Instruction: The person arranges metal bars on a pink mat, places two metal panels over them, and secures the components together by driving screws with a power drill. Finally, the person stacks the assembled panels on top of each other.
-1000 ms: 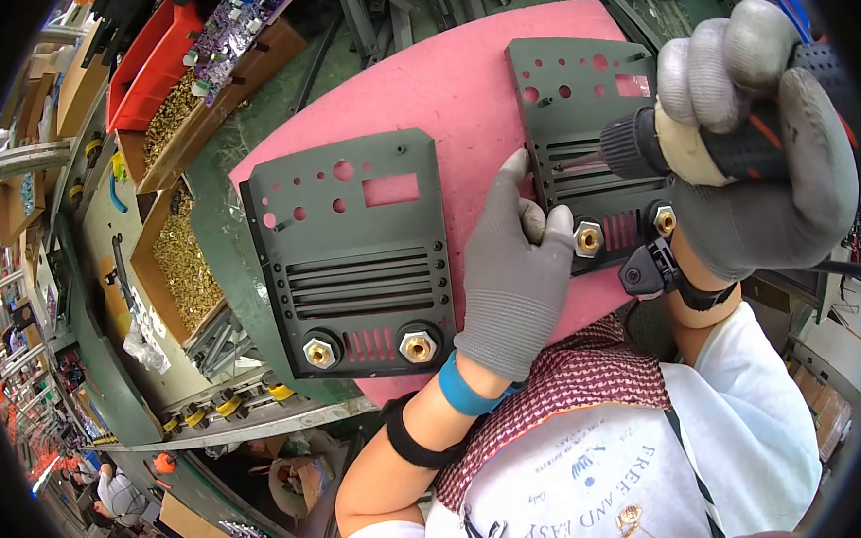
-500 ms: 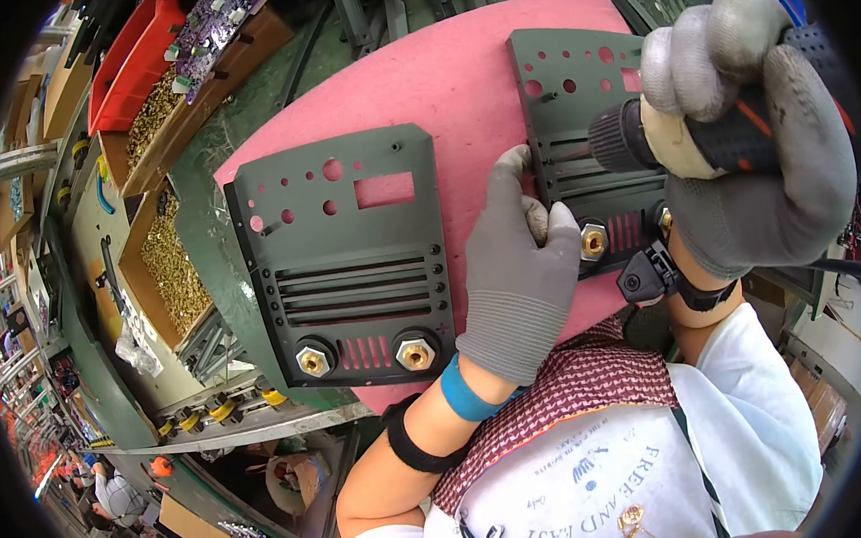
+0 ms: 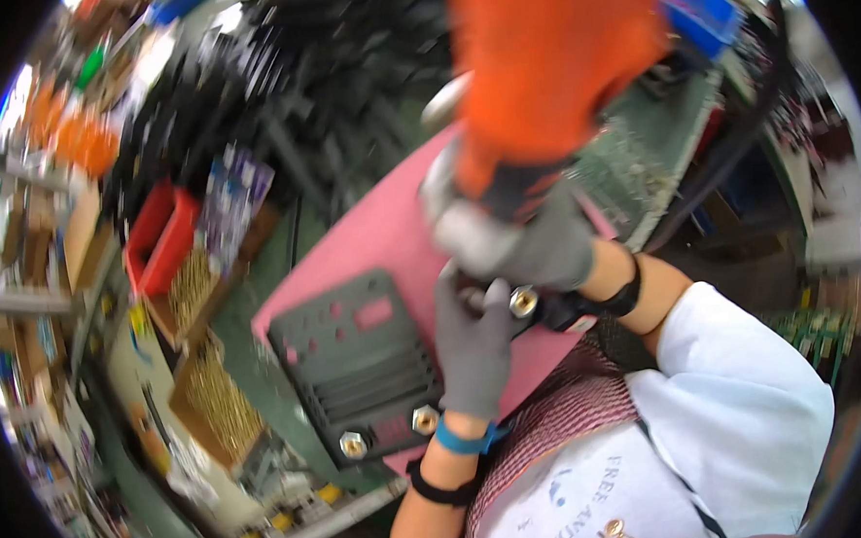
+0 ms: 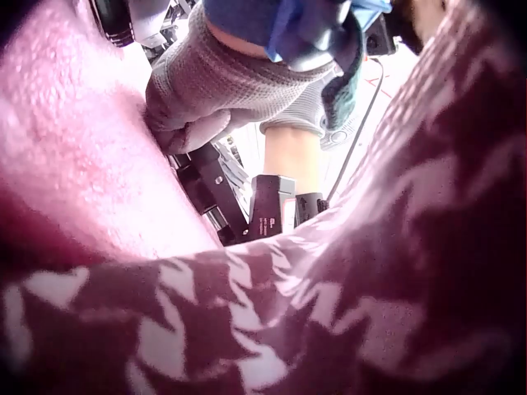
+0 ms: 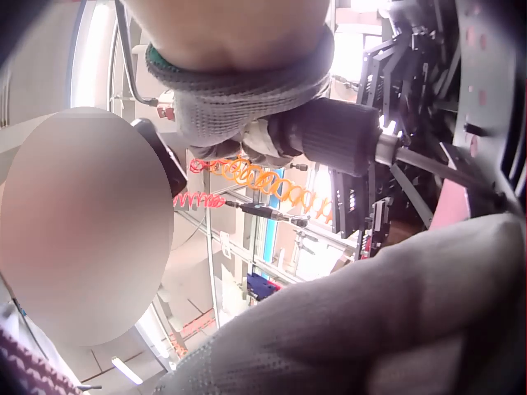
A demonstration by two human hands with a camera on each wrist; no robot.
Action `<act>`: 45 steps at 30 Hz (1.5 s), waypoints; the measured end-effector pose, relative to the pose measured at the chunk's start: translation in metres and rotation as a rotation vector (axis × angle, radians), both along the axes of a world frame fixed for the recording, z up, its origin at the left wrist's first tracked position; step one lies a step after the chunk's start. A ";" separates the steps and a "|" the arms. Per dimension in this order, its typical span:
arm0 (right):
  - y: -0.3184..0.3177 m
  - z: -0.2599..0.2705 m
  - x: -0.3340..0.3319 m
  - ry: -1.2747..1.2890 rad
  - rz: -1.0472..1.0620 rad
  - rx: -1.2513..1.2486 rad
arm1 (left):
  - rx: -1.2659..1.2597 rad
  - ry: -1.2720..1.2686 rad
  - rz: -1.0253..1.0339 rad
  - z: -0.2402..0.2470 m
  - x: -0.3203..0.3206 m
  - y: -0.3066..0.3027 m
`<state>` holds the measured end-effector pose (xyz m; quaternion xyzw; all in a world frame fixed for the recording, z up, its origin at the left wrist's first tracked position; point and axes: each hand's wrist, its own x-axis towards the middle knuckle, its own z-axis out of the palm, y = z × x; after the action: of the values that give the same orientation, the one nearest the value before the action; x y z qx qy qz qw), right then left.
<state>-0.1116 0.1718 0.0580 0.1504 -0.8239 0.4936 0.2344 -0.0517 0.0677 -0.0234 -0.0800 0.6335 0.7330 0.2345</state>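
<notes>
My right hand (image 3: 507, 236) grips a power drill (image 3: 556, 58), whose orange end rises blurred toward the head camera. In the right wrist view its black chuck (image 5: 333, 136) carries a long bit (image 5: 445, 173) that points at the side of a dark metal panel (image 5: 494, 99). My gloved left hand (image 3: 474, 350) holds that panel's near edge, fingers bent, close below the right hand. Most of this panel is hidden in the head view; one brass connector (image 3: 523, 302) shows. A second dark panel (image 3: 353, 361), with slots and two brass connectors, lies to the left.
Pink foam (image 3: 351, 239) lies beneath both panels. Open boxes of brass parts (image 3: 218, 397), a red bin (image 3: 161, 239) and a circuit board (image 3: 237, 201) stand at the left. Dark metal pieces (image 3: 315, 100) are heaped behind; a blue bin (image 3: 704, 16) is at the far right.
The drill has swung from lying over the panel's face to an upright stance with its orange end up. The right hand has turned and come closer to the left. The head view has shifted.
</notes>
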 end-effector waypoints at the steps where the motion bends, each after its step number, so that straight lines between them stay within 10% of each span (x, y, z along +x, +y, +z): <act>1: 0.001 -0.006 -0.001 0.063 -0.033 0.028 | -0.042 0.049 -0.014 0.000 0.004 -0.004; 6: 0.000 0.007 0.006 -0.231 0.332 -0.547 | 0.021 0.149 -0.131 0.019 0.005 -0.030; 9: -0.013 -0.007 -0.006 0.106 0.028 -0.506 | 0.138 0.143 -0.164 0.028 0.002 -0.031; 20: 0.003 0.032 0.005 0.360 0.198 -0.886 | 0.081 0.241 -0.205 0.021 -0.008 -0.034; 22: 0.000 0.032 0.008 0.499 -0.230 -0.694 | 0.128 0.286 -0.155 0.001 -0.009 -0.046; 30: 0.025 0.041 0.019 -0.028 0.540 -0.932 | 0.535 -0.176 0.115 0.017 -0.018 -0.040; 45: 0.050 0.030 -0.003 0.075 0.752 -0.665 | 0.891 -0.317 0.082 0.015 -0.022 -0.022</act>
<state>-0.1143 0.2214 0.0877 0.3719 -0.5018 0.7739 0.1051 -0.0735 0.0455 -0.0087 -0.1074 0.2101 0.9207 0.3108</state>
